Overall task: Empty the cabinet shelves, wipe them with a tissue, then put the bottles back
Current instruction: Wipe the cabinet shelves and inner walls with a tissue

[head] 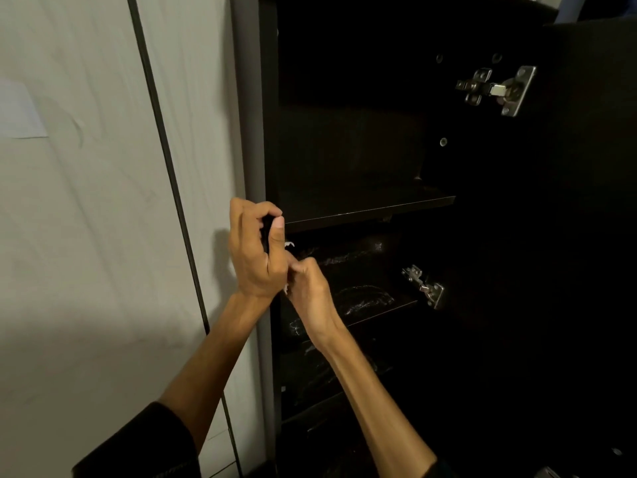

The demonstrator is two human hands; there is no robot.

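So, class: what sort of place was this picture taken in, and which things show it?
Probably a room in a home, at an open dark cabinet: bare wooden shelves, metal door hinges, and a pale wall panel beside it.

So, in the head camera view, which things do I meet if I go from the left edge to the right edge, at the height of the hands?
Pale wall panel → thin dark strip → left hand → right hand → lower hinge. A bit of white tissue shows between the hands; its place in the order is unclear.
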